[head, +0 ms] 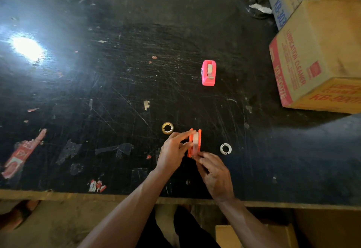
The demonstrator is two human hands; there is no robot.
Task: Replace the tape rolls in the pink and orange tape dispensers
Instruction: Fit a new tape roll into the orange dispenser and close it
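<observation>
Left of the small orange plastic tape dispenser (194, 142) lies a yellowish tape roll (167, 128). Our left hand (172, 151) pinches its side; our right hand (213, 171) grips its near end, clear roll seated. Right: white empty core (225, 148). Beyond, the pink plastic dispenser (208, 73) looks loaded, so we judge little remains.

left hand (172, 150) and right hand (212, 171) holding orange dispenser (194, 143), pink dispenser (208, 73) beyond

The left hand (173, 150) and right hand (213, 171) hide the orange dispenser's (195, 140) near end (cutter unseen).
</observation>
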